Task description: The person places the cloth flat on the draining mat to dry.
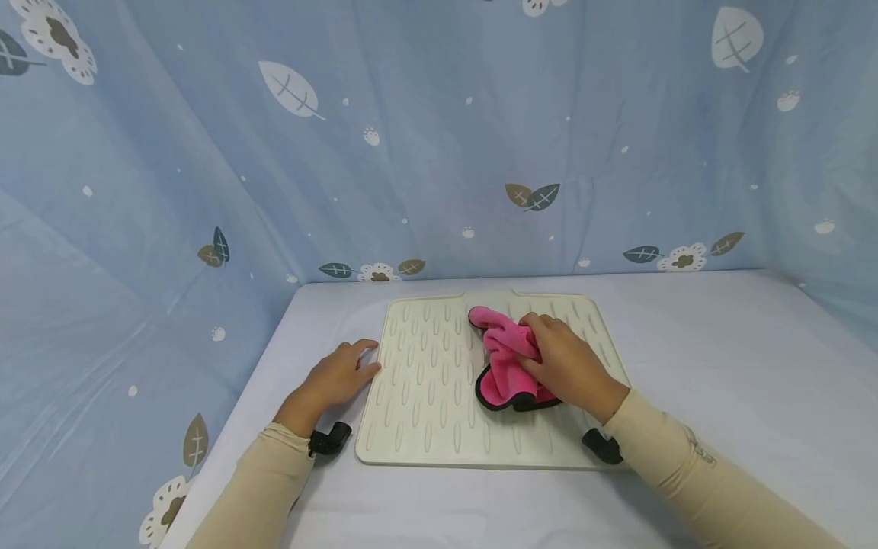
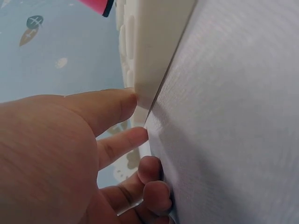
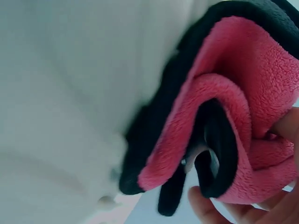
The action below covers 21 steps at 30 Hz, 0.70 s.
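A cream drying mat (image 1: pixel 418 381) with rows of raised oval ridges lies on the white-covered table. Bunched on its right half is a pink plush cloth (image 1: pixel 507 358) with black edging. My right hand (image 1: pixel 565 362) grips this cloth from above, its folds gathered under the fingers; the right wrist view shows the cloth (image 3: pixel 205 130) looped close over the mat. My left hand (image 1: pixel 339 374) is at the mat's left edge, thumb and forefinger apart. In the left wrist view, the thumb tip meets the mat's side wall (image 2: pixel 152 51), and the other fingers rest low by the tabletop.
White sheeting (image 1: pixel 720 366) covers the table around the mat. Behind and to the left hangs a blue curtain (image 1: pixel 439 137) printed with leaves and flowers. A black wrist mount (image 1: pixel 332 440) sits on the left wrist, another (image 1: pixel 602 446) on the right.
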Each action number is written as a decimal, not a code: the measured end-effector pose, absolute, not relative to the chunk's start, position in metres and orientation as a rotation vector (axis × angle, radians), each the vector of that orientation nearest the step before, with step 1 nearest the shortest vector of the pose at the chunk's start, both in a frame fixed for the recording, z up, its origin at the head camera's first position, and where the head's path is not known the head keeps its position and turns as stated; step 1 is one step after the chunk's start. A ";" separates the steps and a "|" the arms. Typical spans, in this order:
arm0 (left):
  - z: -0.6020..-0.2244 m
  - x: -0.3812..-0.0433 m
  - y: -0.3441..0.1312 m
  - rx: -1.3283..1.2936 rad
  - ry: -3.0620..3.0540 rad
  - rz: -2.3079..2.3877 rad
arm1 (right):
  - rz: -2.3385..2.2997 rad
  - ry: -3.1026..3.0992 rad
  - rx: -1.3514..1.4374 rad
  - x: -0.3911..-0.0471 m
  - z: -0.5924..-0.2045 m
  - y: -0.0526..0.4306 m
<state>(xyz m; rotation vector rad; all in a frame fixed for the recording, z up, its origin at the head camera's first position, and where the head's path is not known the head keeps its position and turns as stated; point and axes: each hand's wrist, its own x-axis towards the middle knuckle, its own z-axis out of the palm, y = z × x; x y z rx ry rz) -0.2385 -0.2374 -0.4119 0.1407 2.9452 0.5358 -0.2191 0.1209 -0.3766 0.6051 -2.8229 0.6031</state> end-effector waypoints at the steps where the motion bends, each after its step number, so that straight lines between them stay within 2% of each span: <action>1: -0.412 -0.238 -0.237 0.141 2.944 0.534 | 0.598 -2.833 0.611 -0.219 -0.378 0.122; 21: -0.413 -0.238 -0.237 0.120 2.930 0.512 | 0.532 -2.891 0.618 -0.190 -0.381 0.159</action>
